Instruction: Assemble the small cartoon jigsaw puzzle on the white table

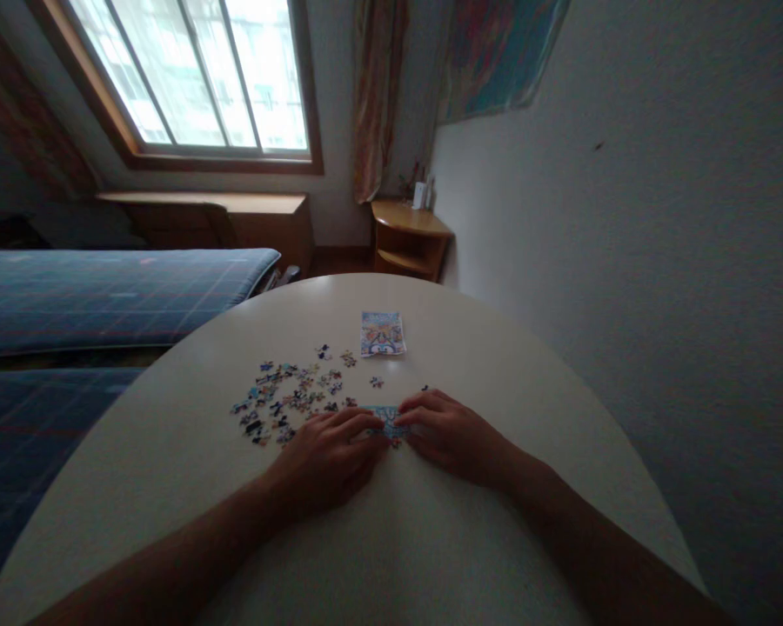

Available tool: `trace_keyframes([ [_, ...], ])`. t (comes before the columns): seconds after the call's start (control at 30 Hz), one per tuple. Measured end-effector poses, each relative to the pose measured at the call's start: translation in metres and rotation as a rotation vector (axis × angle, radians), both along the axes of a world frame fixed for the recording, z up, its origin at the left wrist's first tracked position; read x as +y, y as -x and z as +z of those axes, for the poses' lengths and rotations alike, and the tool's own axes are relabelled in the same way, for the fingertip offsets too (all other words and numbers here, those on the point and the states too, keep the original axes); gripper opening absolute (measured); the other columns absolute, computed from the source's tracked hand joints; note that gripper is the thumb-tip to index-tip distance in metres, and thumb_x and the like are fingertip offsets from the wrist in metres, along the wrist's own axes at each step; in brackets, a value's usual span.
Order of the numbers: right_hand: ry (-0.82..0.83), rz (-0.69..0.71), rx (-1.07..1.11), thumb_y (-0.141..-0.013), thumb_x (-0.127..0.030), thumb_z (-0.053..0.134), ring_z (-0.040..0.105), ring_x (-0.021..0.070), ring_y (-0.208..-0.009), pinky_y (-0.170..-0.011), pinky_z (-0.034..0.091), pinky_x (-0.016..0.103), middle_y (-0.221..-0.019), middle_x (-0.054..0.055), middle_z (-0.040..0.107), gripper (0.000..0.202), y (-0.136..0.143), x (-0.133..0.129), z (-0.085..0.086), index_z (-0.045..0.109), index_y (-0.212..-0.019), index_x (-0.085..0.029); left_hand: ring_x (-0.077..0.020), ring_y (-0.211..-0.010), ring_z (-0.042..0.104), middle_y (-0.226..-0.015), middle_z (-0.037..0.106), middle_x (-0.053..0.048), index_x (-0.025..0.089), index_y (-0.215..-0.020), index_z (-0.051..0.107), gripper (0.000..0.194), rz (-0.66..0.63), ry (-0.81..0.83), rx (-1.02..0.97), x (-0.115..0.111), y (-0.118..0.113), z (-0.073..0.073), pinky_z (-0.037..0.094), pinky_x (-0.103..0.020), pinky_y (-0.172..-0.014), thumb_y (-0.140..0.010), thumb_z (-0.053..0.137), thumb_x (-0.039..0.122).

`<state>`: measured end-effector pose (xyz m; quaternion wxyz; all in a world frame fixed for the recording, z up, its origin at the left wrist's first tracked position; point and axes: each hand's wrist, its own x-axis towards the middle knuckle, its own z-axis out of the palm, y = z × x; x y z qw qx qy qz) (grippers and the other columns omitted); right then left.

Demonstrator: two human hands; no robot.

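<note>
Blue puzzle part (389, 424): on table (496, 348), between left hand (332, 454) and right hand (455, 439).
Fingers (358, 422): bent, touching it; pinching or just pressing, cannot tell.
Loose pieces (298, 400): could scatter if bumped by left hand.

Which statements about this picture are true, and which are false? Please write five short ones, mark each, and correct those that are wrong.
1. The left hand and the right hand are both at the blue puzzle section. True.
2. Most loose puzzle pieces lie to the right of the right hand. False: most of the loose puzzle pieces lie on the left side.
3. The printed sheet lies on the table, beyond the hands. True.
4. The table's far edge is straight. False: it is curved.
5. The window is covered completely by curtains. False: its panes are visible and bright.
</note>
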<state>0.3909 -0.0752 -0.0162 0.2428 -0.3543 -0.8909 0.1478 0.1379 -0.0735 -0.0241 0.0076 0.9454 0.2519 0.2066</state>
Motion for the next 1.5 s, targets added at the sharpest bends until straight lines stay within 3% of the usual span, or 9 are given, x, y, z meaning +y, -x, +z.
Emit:
trace_keyframes([
  [0.83,0.016,-0.007,-0.021,-0.089,-0.020,0.062,0.061,0.0212,-0.106,-0.097,0.050,0.040,-0.117,0.010,0.066,0.030,-0.001,0.001,0.000,0.067,-0.119,-0.023,-0.0226,-0.107,0.063,-0.120,0.065,-0.007,0.023,-0.118,0.061,0.026,0.025,0.057,0.046,0.001,-0.001,0.004,0.057,-0.041,-0.089,-0.095,0.049,0.019],
  [1.17,0.041,0.002,-0.036,-0.090,-0.021,0.062,0.061,0.0208,-0.107,-0.099,0.050,0.040,-0.118,0.010,0.066,0.029,-0.002,0.002,0.000,0.067,-0.118,-0.022,-0.0237,-0.107,0.065,-0.120,0.069,-0.006,0.022,-0.106,0.071,0.027,0.324,0.038,0.068,0.028,0.037,0.010,0.057,-0.041,-0.089,-0.095,0.047,0.018],
  [1.37,0.041,0.008,-0.023,-0.090,-0.021,0.061,0.061,0.0209,-0.107,-0.097,0.050,0.041,-0.118,0.010,0.065,0.030,-0.003,0.003,-0.002,0.066,-0.119,-0.023,-0.0240,-0.100,0.067,-0.112,0.071,-0.004,0.025,-0.102,0.072,0.023,0.605,0.074,0.083,0.041,0.062,0.024,0.057,-0.036,-0.080,-0.095,0.050,0.028],
  [1.5,0.033,0.013,-0.017,-0.090,-0.021,0.061,0.062,0.0210,-0.105,-0.096,0.051,0.042,-0.118,0.011,0.065,0.030,-0.003,0.004,-0.004,0.066,-0.120,-0.024,-0.0245,-0.102,0.065,-0.111,0.071,-0.006,0.023,-0.100,0.073,0.024,0.638,0.139,0.099,0.041,0.064,0.027,0.055,-0.036,-0.085,-0.094,0.051,0.031],
])
